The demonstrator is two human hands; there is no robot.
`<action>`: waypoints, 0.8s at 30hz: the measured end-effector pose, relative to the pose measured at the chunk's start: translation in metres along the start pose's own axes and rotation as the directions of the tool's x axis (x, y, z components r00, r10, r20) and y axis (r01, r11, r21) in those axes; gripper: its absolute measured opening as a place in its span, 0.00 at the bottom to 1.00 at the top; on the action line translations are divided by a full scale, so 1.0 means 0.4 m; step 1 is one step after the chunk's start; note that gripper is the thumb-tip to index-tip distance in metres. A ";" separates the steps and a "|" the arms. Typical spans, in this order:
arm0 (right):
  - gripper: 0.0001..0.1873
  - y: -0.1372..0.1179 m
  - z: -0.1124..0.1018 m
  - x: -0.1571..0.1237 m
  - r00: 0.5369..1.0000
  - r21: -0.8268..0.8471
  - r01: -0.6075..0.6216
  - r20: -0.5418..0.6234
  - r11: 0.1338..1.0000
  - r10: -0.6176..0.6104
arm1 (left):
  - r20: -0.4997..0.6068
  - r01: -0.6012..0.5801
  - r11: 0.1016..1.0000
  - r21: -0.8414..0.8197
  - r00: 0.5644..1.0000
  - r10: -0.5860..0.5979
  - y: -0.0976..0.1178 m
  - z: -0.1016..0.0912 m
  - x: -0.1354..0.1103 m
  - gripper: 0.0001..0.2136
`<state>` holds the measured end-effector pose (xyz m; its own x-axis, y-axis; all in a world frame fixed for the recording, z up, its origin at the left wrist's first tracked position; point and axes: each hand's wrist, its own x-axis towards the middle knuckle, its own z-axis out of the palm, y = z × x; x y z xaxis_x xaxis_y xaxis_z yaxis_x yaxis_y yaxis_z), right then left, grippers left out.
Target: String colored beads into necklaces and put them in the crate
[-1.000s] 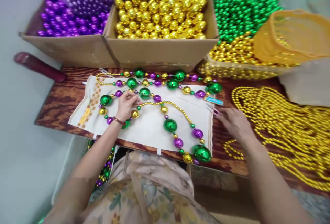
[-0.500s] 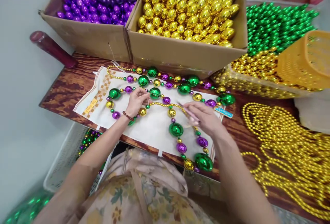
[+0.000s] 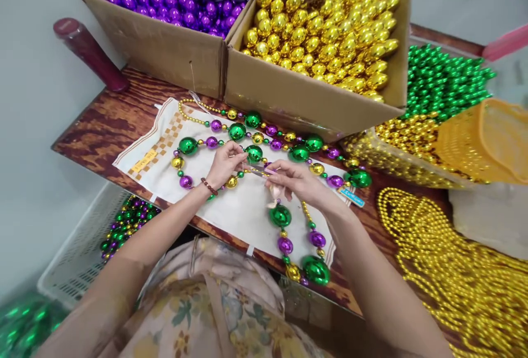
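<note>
My left hand (image 3: pixel 226 165), with a beaded bracelet at the wrist, pinches the thin string of a bead necklace (image 3: pixel 280 215) beside a green bead. In my right hand (image 3: pixel 296 179) is a pair of small scissors (image 3: pixel 256 170), blades pointing left at the string by my left fingertips. Whether the blades touch the string is too small to tell. Large green, purple and gold beads make up the necklace, which curves across a white towel (image 3: pixel 231 212). Another similar bead strand (image 3: pixel 237 131) lies along the towel's back edge. My right hand partly covers the gold-beaded stretch.
Cardboard boxes of purple beads (image 3: pixel 181 9) and gold beads (image 3: pixel 313 28) stand behind the towel. At right are a bin of green and gold beads, a yellow basket (image 3: pixel 482 143) and gold bead strands (image 3: pixel 449 259). A dark red bottle (image 3: pixel 93 55) stands left; a white basket (image 3: pixel 74 253) sits below.
My right hand has moved left with the scissors, bringing the blades close to my left fingertips. The left hand keeps its pinch on the string. The view has shifted slightly.
</note>
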<state>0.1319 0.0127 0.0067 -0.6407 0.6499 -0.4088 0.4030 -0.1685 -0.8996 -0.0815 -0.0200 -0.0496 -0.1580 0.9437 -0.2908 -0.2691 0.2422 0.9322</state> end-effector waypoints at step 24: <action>0.15 -0.070 0.006 0.128 0.985 -0.714 0.129 0.170 0.688 -0.009 | -0.017 -0.010 1.000 -0.018 1.000 0.010 -0.010 -0.005 0.003 0.16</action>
<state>0.0865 0.0490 0.0105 -0.7457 0.5163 -0.4212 0.6614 0.4971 -0.5616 -0.0824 -0.0203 -0.0541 -0.1763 0.9421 -0.2853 -0.2844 0.2288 0.9310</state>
